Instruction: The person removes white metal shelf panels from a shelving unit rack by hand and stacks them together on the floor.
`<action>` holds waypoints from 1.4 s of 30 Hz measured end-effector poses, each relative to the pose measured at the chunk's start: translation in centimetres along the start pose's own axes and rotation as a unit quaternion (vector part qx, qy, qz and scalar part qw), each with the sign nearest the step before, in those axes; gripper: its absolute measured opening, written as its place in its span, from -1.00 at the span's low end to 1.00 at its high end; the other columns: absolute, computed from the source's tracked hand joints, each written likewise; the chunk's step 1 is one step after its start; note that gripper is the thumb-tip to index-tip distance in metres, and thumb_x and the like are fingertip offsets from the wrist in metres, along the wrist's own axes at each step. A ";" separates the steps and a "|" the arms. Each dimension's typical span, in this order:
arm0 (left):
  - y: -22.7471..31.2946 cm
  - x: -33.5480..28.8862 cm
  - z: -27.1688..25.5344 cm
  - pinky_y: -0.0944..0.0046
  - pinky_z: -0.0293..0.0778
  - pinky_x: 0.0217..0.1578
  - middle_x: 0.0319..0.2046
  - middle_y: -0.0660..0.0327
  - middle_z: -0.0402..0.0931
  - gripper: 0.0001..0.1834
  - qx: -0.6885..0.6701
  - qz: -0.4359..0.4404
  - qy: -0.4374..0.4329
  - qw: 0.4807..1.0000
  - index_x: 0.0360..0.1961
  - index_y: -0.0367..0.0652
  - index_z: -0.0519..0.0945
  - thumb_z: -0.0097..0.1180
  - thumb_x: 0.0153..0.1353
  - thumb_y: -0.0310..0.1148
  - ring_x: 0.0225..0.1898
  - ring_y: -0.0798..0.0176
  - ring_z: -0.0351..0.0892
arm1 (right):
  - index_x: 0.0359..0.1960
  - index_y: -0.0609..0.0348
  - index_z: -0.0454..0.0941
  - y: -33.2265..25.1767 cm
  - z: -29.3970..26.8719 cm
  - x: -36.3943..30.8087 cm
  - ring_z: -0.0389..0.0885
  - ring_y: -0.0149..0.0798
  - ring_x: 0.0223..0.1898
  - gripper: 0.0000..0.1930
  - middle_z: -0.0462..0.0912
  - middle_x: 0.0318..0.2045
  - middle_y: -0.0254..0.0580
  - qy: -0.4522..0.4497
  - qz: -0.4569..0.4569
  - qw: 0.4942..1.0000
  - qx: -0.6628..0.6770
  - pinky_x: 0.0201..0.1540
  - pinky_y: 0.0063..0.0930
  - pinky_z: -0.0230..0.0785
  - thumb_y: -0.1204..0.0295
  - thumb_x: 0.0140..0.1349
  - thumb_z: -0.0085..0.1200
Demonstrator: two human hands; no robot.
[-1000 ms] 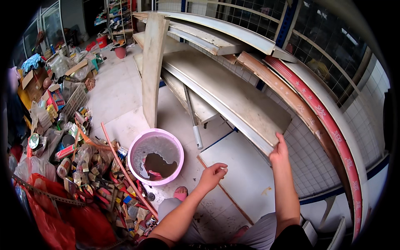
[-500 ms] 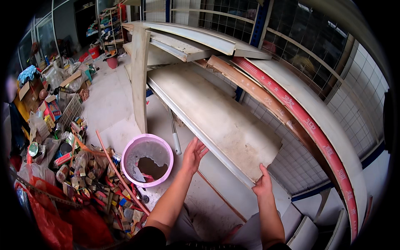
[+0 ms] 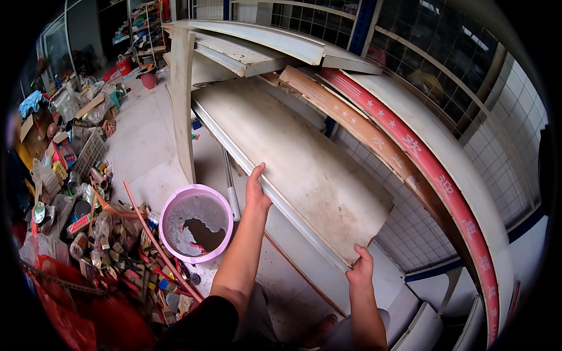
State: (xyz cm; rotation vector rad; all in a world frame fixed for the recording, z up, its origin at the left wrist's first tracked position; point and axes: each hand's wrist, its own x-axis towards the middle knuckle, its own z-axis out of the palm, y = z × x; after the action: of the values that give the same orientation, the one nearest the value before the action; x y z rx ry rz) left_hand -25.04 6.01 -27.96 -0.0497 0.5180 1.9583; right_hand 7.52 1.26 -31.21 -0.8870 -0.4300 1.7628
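A long, dirty off-white shelf panel (image 3: 293, 152) slopes across the middle, with a pale lip along its left edge. My left hand (image 3: 256, 192) is closed on that lip, thumb on top and the other fingers hidden beneath. Around the panel's near corner, my right hand (image 3: 360, 267) is closed, its thumb over the top face. The panel's far end lies under other stacked panels, beside an upright board (image 3: 182, 111). Left of my left forearm stands a pink bucket (image 3: 196, 189) holding dirty water and something red.
Brushes, cans and bags (image 3: 111, 245) are heaped on the left floor, with a red plastic bag (image 3: 70, 304) nearer. A thin pole (image 3: 232, 202) stands by the bucket. Curved red (image 3: 430, 161) and brown strips (image 3: 363, 128) run down the right, before a wire grid (image 3: 398, 213).
My left hand has gone from hovering open beside the panel's edge to gripping it. My right hand keeps its hold on the near corner. The view has shifted slightly.
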 end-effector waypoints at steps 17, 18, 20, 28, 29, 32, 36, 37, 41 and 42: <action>-7.5 -19.4 5.1 0.19 0.50 -0.21 -0.34 0.11 0.47 -0.64 0.099 -0.044 -0.134 0.985 -0.21 -0.34 0.41 0.15 -0.05 -0.42 -0.26 0.21 0.52 | 0.12 0.23 0.24 -6.9 -10.1 -22.1 0.36 -0.08 0.08 -0.50 0.39 0.06 -0.11 -0.013 -0.088 0.996 0.010 0.16 -0.16 0.18 0.39 0.09 -0.13; -8.2 -20.3 5.0 0.19 0.50 -0.21 -0.33 0.10 0.47 -0.62 0.118 -0.052 -0.137 0.982 -0.20 -0.35 0.40 0.15 -0.06 -0.42 -0.26 0.20 0.52 | 0.14 0.24 0.21 -6.8 -11.5 -23.1 0.34 -0.11 0.10 -0.49 0.37 0.08 -0.12 0.000 -0.104 0.995 -0.003 0.18 -0.19 0.15 0.37 0.11 -0.14; -9.1 -22.3 4.6 0.18 0.50 -0.22 -0.32 0.09 0.47 -0.59 0.120 -0.060 -0.142 0.981 -0.18 -0.36 0.38 0.15 -0.07 -0.42 -0.26 0.19 0.52 | 0.15 0.17 0.21 -6.3 -13.2 -25.4 0.34 -0.05 0.10 -0.47 0.36 0.09 -0.10 0.031 -0.173 0.980 -0.090 0.16 -0.08 0.17 0.43 0.08 -0.10; -11.8 -28.0 2.2 0.18 0.48 -0.14 -0.22 0.09 0.45 -0.58 0.074 -0.065 -0.135 0.986 -0.10 -0.30 0.36 0.12 0.06 -0.30 -0.15 0.19 0.48 | 0.13 0.21 0.21 -6.8 -17.0 -31.5 0.33 -0.07 0.10 -0.46 0.37 0.07 -0.07 0.042 -0.177 0.980 -0.077 0.17 -0.18 0.15 0.48 0.03 -0.08; -11.8 -28.4 1.7 0.17 0.45 -0.10 -0.16 0.10 0.43 -0.53 0.068 -0.088 -0.119 0.987 -0.08 -0.26 0.36 0.17 0.03 -0.26 -0.12 0.18 0.45 | 0.12 0.28 0.19 -7.0 -17.1 -32.0 0.32 -0.10 0.11 -0.45 0.36 0.06 -0.03 0.020 -0.136 0.990 -0.013 0.19 -0.22 0.13 0.50 0.01 -0.09; -11.4 -30.2 1.1 0.14 0.43 -0.07 -0.17 0.10 0.44 -0.55 0.051 -0.128 -0.110 0.984 -0.10 -0.23 0.38 0.17 0.03 -0.22 -0.12 0.16 0.45 | 0.11 0.30 0.21 -7.0 -17.0 -33.5 0.36 -0.05 0.07 -0.43 0.40 0.03 0.00 0.055 -0.138 0.988 0.030 0.17 -0.19 0.16 0.50 -0.03 -0.07; -12.0 -31.2 0.3 0.15 0.39 -0.04 -0.20 0.13 0.46 -0.59 0.105 -0.117 -0.110 0.981 -0.14 -0.21 0.42 0.17 0.02 -0.22 -0.11 0.15 0.43 | 0.09 0.31 0.24 -7.7 -18.2 -35.7 0.38 -0.03 0.05 -0.44 0.41 0.02 0.02 0.078 -0.151 0.984 0.051 0.15 -0.17 0.19 0.51 -0.06 -0.06; -12.4 -31.5 0.2 0.15 0.38 -0.04 -0.20 0.14 0.45 -0.61 0.117 -0.103 -0.101 0.983 -0.16 -0.20 0.43 0.17 0.02 -0.23 -0.12 0.15 0.43 | 0.09 0.32 0.24 -8.0 -18.6 -36.4 0.38 -0.03 0.05 -0.44 0.42 0.01 0.00 0.052 -0.121 0.989 0.064 0.15 -0.18 0.19 0.51 -0.07 -0.05; -10.7 -32.2 -1.2 0.11 0.38 -0.03 -0.21 0.15 0.43 -0.70 0.125 -0.088 -0.091 0.984 -0.22 -0.15 0.44 0.14 0.03 -0.27 -0.11 0.15 0.41 | 0.06 0.32 0.27 -8.5 -18.0 -38.3 0.41 -0.11 0.00 -0.44 0.46 -0.05 -0.07 0.039 -0.105 0.993 0.049 0.10 -0.25 0.24 0.56 -0.10 -0.01; -9.7 -33.8 -0.1 0.11 0.38 -0.02 -0.24 0.16 0.44 -0.71 0.135 -0.086 -0.073 0.984 -0.23 -0.16 0.44 0.12 0.04 -0.28 -0.12 0.14 0.43 | 0.06 0.32 0.27 -8.1 -18.6 -38.3 0.42 -0.15 -0.02 -0.45 0.47 -0.08 -0.10 0.041 -0.107 0.993 0.037 0.08 -0.29 0.25 0.57 -0.10 0.00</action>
State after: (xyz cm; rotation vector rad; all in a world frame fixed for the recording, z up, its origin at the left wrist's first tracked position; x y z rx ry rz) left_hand -1.71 -19.73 -22.41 0.2121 0.6542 1.6941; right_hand 32.61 -33.43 -24.41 -0.8251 -0.3884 1.5323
